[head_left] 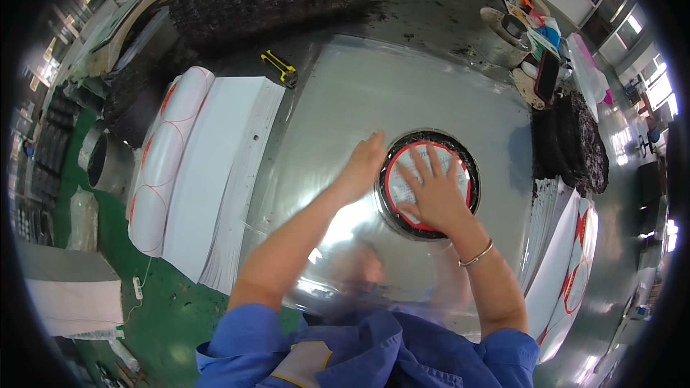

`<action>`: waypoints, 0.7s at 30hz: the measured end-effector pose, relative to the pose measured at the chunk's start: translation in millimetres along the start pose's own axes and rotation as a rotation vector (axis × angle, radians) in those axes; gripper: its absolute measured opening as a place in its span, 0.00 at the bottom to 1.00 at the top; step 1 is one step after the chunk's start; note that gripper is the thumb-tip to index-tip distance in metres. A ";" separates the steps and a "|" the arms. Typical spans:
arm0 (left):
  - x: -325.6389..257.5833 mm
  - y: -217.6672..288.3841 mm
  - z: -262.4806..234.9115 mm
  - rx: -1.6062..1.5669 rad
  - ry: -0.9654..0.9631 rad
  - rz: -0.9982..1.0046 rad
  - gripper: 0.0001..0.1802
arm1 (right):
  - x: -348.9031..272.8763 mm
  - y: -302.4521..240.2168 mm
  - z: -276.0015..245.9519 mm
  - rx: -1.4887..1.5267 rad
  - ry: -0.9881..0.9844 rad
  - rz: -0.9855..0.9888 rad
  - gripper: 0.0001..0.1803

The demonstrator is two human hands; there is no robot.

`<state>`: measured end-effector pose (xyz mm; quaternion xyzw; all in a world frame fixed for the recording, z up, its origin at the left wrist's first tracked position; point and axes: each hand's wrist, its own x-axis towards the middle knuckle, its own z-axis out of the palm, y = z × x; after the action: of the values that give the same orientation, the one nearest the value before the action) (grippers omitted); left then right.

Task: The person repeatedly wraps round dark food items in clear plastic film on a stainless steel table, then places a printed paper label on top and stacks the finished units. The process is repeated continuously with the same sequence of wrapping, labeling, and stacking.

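Observation:
A round black disc (pixel 471 210) with a red-rimmed white label (pixel 399 192) lies on a stack of shiny clear plastic sheets (pixel 345 93). My right hand (pixel 433 190), a bangle at its wrist, lies flat over the label with its fingers spread. Beside the disc's left edge, my left hand (pixel 361 169) is slightly blurred and has its fingers drawn together. Whatever may be between those fingers is too small to make out.
Stacks of white printed sheets curl over at left (pixel 215 136) and right (pixel 557 244). A yellow utility knife (pixel 279 68) lies behind the left stack. Black tarry material (pixel 277 0) sits at the back, more (pixel 571 140) at right. A phone (pixel 547 77) and metal ring (pixel 501 37) are back right.

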<state>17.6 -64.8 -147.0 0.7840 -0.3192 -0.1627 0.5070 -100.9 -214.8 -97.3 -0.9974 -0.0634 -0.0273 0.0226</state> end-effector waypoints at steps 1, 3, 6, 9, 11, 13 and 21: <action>-6.0 1.8 9.5 0.242 0.094 0.178 0.23 | 1.9 -3.8 -2.9 -0.039 -0.032 -0.093 0.39; -8.2 8.9 12.9 0.231 0.131 0.172 0.24 | -3.5 -1.3 4.9 -0.041 -0.009 -0.092 0.39; -4.0 6.6 8.9 0.236 0.104 0.182 0.23 | 0.2 -2.0 -0.9 -0.050 0.042 -0.105 0.38; -9.5 10.5 6.5 0.183 0.084 0.090 0.23 | -8.4 25.9 6.0 0.377 0.112 -0.041 0.37; -17.3 3.1 9.8 -0.178 0.078 0.036 0.22 | -33.1 21.8 -22.0 0.879 0.545 0.530 0.30; -22.1 8.1 29.7 -0.842 -0.015 -0.083 0.23 | -76.2 57.2 12.6 0.936 0.730 0.391 0.29; -49.3 92.3 46.9 0.207 -0.058 0.509 0.19 | -148.0 39.6 -7.1 2.268 0.832 0.035 0.34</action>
<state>-77.2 -90.4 -87.7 0.7211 -0.5353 -0.0189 0.4395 -242.9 -272.9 -100.4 -0.3260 -0.0255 -0.2748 0.9042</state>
